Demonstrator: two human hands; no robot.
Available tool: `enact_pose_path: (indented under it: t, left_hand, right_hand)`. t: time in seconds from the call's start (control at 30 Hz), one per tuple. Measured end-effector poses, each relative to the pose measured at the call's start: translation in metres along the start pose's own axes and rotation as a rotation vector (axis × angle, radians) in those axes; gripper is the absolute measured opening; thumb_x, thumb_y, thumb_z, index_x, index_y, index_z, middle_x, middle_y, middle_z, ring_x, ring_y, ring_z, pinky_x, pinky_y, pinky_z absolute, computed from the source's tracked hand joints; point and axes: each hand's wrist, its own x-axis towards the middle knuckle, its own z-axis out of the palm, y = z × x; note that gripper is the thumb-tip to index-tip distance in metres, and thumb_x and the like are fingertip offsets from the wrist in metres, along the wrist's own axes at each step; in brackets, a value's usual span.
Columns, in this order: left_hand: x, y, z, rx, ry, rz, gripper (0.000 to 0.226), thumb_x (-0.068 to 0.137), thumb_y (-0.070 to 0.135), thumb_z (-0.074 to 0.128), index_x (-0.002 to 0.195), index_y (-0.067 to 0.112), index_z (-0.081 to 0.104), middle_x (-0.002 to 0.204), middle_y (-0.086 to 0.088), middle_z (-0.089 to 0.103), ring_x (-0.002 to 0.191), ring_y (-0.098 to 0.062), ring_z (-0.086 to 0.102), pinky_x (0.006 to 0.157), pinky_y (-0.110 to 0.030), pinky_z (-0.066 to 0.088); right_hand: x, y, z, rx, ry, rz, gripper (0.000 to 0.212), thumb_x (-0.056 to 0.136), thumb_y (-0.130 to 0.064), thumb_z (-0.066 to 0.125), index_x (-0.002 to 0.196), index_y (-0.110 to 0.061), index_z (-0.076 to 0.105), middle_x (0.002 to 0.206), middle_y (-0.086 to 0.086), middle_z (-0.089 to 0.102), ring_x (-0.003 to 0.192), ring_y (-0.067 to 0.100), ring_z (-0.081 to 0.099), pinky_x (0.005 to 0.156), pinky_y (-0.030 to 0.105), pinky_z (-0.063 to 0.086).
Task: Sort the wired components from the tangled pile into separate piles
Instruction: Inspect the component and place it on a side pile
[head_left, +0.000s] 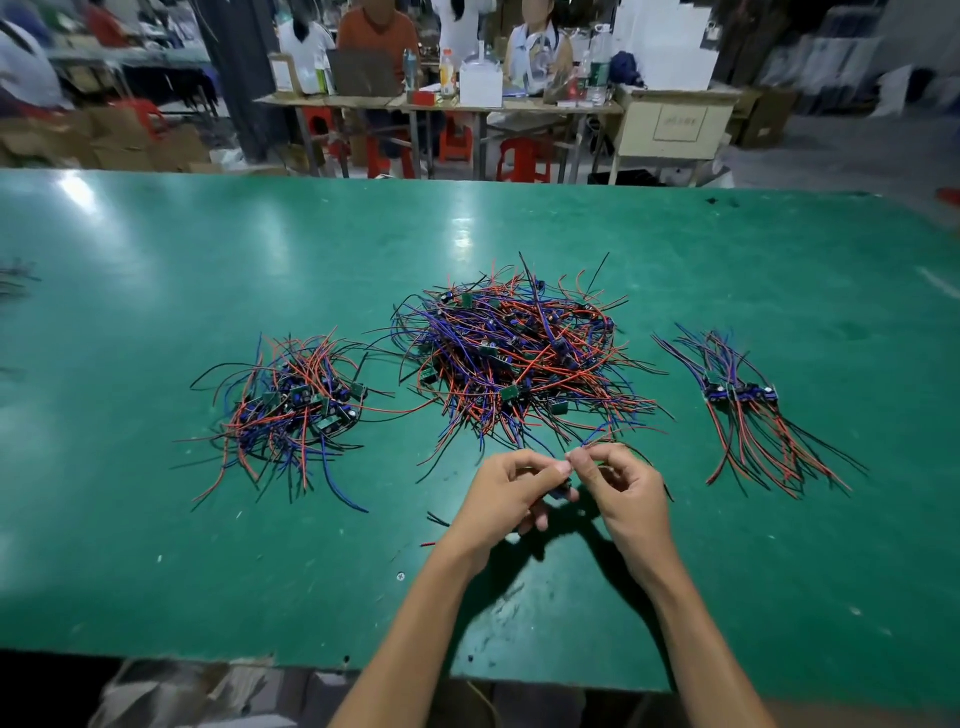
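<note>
Both hands meet over bare green table (156, 519) near its front edge. Left hand (506, 496) and right hand (623, 486) pinch one wired component (563, 491) (largely hidden), wires running toward the tangled pile (519, 358).

small blue wired component (560, 492) mostly buried between the curled fingers (540, 512), can't read it | dark wire bundle (13, 280) chopped by left edge | background people way too blurry
</note>
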Motion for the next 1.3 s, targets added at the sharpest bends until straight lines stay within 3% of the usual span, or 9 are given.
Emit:
enact_pose_path:
  t: [0.13,0.37,0.47,0.57,0.73,0.87,0.97,1.2,1.3]
  left_hand:
    - [-0.003,-0.005,0.001,-0.056,0.074,0.012,0.024,0.095,0.025,0.069,0.100,0.002,0.072,0.083,-0.009,0.077,0.042,-0.012,0.041,0.041,-0.018,0.027]
    - [-0.003,-0.016,0.010,-0.055,0.129,0.123,0.013,0.092,0.021,0.073,0.095,0.010,0.079,0.076,-0.010,0.076,0.045,-0.007,0.045,0.044,-0.016,0.033]
    - [-0.002,-0.022,0.011,0.003,0.147,0.181,0.011,0.091,0.023,0.073,0.096,0.017,0.081,0.085,-0.004,0.078,0.069,-0.013,0.071,0.069,-0.027,0.058]
    - [0.000,-0.027,0.013,0.064,0.187,0.219,0.011,0.089,0.025,0.072,0.092,0.020,0.081,0.093,0.004,0.079,0.086,-0.019,0.076,0.087,-0.043,0.060]
    - [0.003,-0.025,0.015,0.038,0.148,0.183,0.013,0.087,0.022,0.071,0.080,0.013,0.078,0.077,-0.007,0.077,0.074,-0.016,0.072,0.078,-0.036,0.059]
    - [0.000,-0.025,0.016,0.082,0.120,0.164,0.015,0.089,0.011,0.070,0.075,0.013,0.074,0.070,-0.007,0.075,0.064,-0.011,0.069,0.063,-0.020,0.052]
    - [-0.004,-0.024,0.015,0.101,0.079,0.161,0.021,0.089,0.008,0.070,0.070,0.017,0.071,0.067,-0.006,0.075,0.059,-0.007,0.066,0.057,-0.013,0.046]
    - [-0.006,-0.021,0.013,0.172,0.022,0.133,0.016,0.089,0.016,0.071,0.073,0.016,0.071,0.072,-0.006,0.076,0.068,-0.011,0.070,0.069,-0.025,0.053]
    - [-0.006,-0.020,0.013,0.181,0.017,0.122,0.015,0.088,0.019,0.072,0.073,0.016,0.072,0.073,-0.006,0.076,0.070,-0.012,0.071,0.072,-0.027,0.054]
  right_hand:
    - [-0.001,-0.005,0.004,0.081,-0.004,0.041,0.016,0.092,-0.027,0.070,0.083,-0.017,0.080,0.094,0.012,0.070,0.069,0.006,0.064,0.062,0.017,0.054]
    - [-0.003,-0.008,0.003,0.062,-0.057,0.062,0.021,0.100,-0.014,0.062,0.090,-0.015,0.081,0.091,0.009,0.072,0.067,0.004,0.061,0.063,0.020,0.054]
    - [-0.003,-0.008,0.005,0.017,-0.102,0.067,0.023,0.101,-0.014,0.060,0.093,-0.019,0.081,0.095,0.002,0.075,0.081,0.011,0.069,0.071,0.022,0.055]
    - [-0.002,-0.009,0.007,0.026,-0.130,0.097,0.027,0.101,-0.008,0.058,0.092,-0.018,0.081,0.096,0.000,0.075,0.086,0.012,0.072,0.071,0.020,0.055]
    - [0.001,-0.010,0.012,0.097,-0.053,0.171,0.025,0.100,-0.002,0.055,0.089,-0.005,0.078,0.075,0.000,0.068,0.060,0.011,0.059,0.056,0.022,0.050]
    - [0.005,-0.007,0.010,0.091,0.042,0.193,0.025,0.102,-0.007,0.053,0.093,-0.009,0.076,0.056,-0.010,0.058,0.051,0.006,0.049,0.050,0.016,0.044]
    - [0.010,-0.006,0.007,0.131,0.109,0.208,0.026,0.102,-0.009,0.053,0.093,-0.013,0.077,0.057,-0.005,0.059,0.049,0.007,0.049,0.050,0.015,0.041]
    - [0.027,-0.009,-0.001,0.267,0.280,0.292,0.030,0.102,-0.011,0.048,0.089,-0.018,0.074,0.059,-0.005,0.052,0.050,0.005,0.048,0.034,0.023,0.042]
    - [0.026,-0.010,0.001,0.272,0.352,0.281,0.028,0.103,-0.013,0.044,0.092,-0.018,0.069,0.075,0.000,0.058,0.051,0.003,0.048,0.035,0.024,0.042]
